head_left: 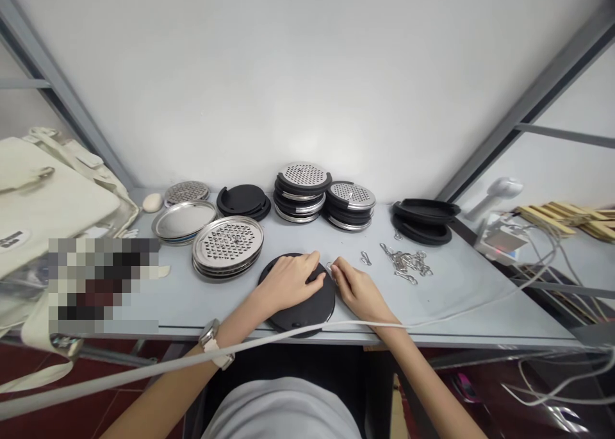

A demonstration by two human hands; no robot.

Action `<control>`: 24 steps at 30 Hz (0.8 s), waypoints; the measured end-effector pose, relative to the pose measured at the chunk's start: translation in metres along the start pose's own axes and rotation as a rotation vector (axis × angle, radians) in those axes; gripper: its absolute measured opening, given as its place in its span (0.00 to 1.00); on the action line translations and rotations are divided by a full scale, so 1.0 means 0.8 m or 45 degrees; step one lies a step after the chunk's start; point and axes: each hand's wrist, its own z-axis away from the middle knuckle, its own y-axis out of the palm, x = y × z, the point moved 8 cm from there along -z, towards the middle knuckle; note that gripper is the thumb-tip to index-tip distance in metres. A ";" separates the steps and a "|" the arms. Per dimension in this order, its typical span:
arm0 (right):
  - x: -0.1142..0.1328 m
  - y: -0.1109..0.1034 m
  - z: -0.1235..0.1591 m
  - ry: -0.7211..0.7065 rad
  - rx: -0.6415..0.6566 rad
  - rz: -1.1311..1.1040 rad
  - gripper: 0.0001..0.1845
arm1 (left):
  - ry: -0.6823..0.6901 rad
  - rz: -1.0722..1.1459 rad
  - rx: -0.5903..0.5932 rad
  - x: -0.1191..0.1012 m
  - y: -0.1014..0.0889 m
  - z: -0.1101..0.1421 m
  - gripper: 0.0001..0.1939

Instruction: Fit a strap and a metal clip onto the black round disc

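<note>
Near the table's front edge lies a round black plastic disc, flat on the surface. My left hand rests over its upper part, with thumb and fingers bent down onto it near the right edge. Just right of the disc, my right hand is closed in a pinch. A small metal clip shows at its fingertips, partly hidden by them. Further right is a loose pile of metal clips, with a single clip nearer my right hand.
Round grater plates and plain metal discs stand at left. Black holders and two mixed stacks line the wall; more black holders sit right. A white cable crosses in front. A bag hangs left.
</note>
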 end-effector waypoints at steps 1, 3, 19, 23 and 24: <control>0.000 0.000 0.000 -0.009 -0.001 0.025 0.12 | 0.019 -0.005 0.014 -0.002 0.001 0.000 0.08; 0.001 0.000 0.000 -0.024 -0.006 0.065 0.13 | 0.056 -0.007 0.033 -0.006 0.003 0.001 0.08; 0.002 -0.001 -0.002 -0.018 0.000 0.047 0.16 | 0.090 0.029 0.044 -0.009 0.004 0.002 0.08; 0.000 0.003 -0.004 0.063 -0.004 -0.067 0.19 | 0.077 0.032 0.056 -0.009 0.004 0.001 0.08; 0.001 0.004 -0.005 0.078 -0.019 -0.069 0.19 | 0.076 0.036 0.060 -0.009 0.004 0.001 0.08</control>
